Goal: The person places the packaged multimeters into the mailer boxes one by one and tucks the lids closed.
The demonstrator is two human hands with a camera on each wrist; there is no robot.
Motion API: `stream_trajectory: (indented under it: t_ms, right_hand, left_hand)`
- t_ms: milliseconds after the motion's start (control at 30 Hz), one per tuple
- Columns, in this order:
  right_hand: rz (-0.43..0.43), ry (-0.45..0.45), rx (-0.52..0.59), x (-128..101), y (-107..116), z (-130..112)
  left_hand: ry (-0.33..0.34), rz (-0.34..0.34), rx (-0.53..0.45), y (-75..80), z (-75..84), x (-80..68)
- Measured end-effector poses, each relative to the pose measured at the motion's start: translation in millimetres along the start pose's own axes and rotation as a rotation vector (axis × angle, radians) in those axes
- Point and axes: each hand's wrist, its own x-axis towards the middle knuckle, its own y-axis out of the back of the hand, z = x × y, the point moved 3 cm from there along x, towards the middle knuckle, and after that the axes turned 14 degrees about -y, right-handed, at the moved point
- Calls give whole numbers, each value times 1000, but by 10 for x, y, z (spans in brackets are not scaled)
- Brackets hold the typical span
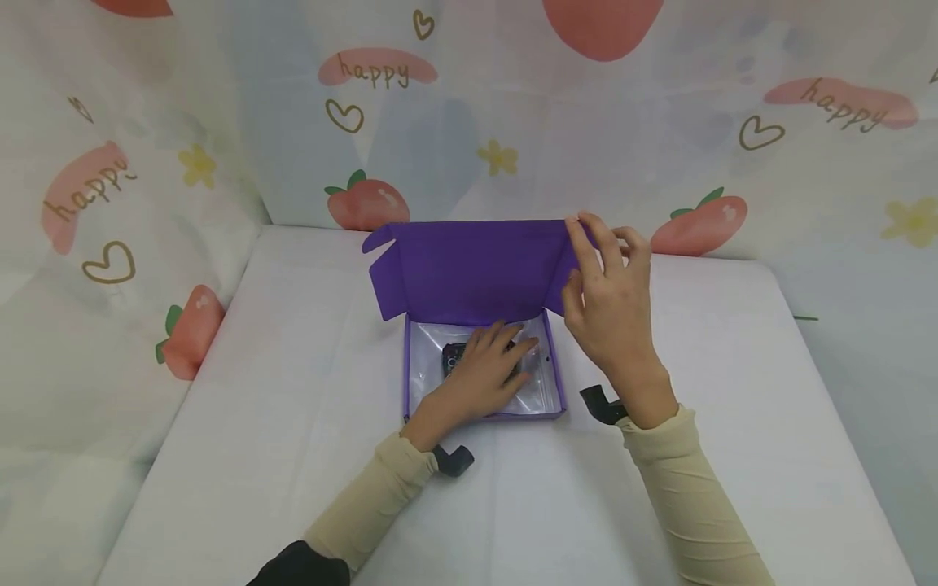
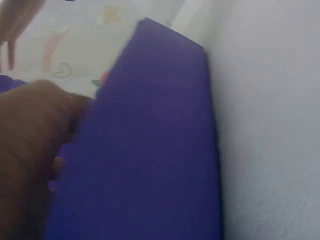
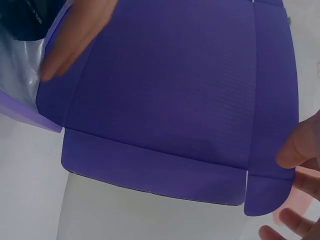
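Note:
A purple cardboard box (image 1: 407, 382) lies open on the white table, its lid (image 1: 469, 268) standing up at the back. Inside lies a clear plastic bag (image 1: 538, 387) with a dark object (image 1: 453, 356) in it. My left hand (image 1: 487, 370) rests flat on the bag with straight fingers, pressing it down. My right hand (image 1: 608, 281) pinches the lid's right side flap (image 3: 272, 100) between thumb and fingers. In the left wrist view the box's purple outer wall (image 2: 150, 150) fills the frame beside my left hand (image 2: 30, 145). My right fingertips (image 3: 295, 150) touch the flap's edge.
The white table (image 1: 293, 456) is backed and flanked by a draped cloth (image 1: 146, 163) printed with strawberries and hearts. Black wrist-camera mounts (image 1: 454, 460) show at both cuffs. Bare tabletop lies left, right and in front of the box.

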Motion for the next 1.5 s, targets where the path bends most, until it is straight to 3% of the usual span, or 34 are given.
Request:
stream_trajectory:
  t_ms: [67, 133, 267, 333, 367, 433, 533, 667, 900, 1067, 1300, 1500]
  right_hand:
    - [-3, -21, 52, -7, -2, 4]
    - [-15, -47, 117, -16, -6, 15]
    - [-62, -87, 215, -28, -13, 48]
    - [-79, -93, 233, -23, -14, 60]
    - [-84, -95, 241, -19, -13, 62]
    - [-94, -94, 245, -12, -10, 63]
    - [-102, -93, 251, -8, -1, 63]
    - [-107, -98, 261, -14, -1, 72]
    - [-102, -108, 307, -32, -2, 93]
    - [-82, -93, 336, -59, 1, 110]
    - [-59, -90, 317, -170, 46, 121]
    - [-21, -131, 312, -314, 79, 112]
  left_hand:
    - [13, 140, 12, 114, 20, -75]
    - [27, 361, 28, 254, 34, -177]
    - [63, 986, 9, 517, -5, -477]
    - [94, 1240, -11, 603, -63, -621]
    - [114, 1331, -26, 639, -98, -683]
    - [167, 1432, -57, 707, -173, -777]
    - [263, 1448, -107, 791, -296, -865]
    - [359, 1363, -206, 879, -448, -912]
    - [382, 1154, -461, 992, -613, -853]
    - [451, 1055, -393, 1050, -700, -770]
    - [545, 1033, -232, 1153, -794, -676]
    - [567, 989, -211, 1204, -844, -641]
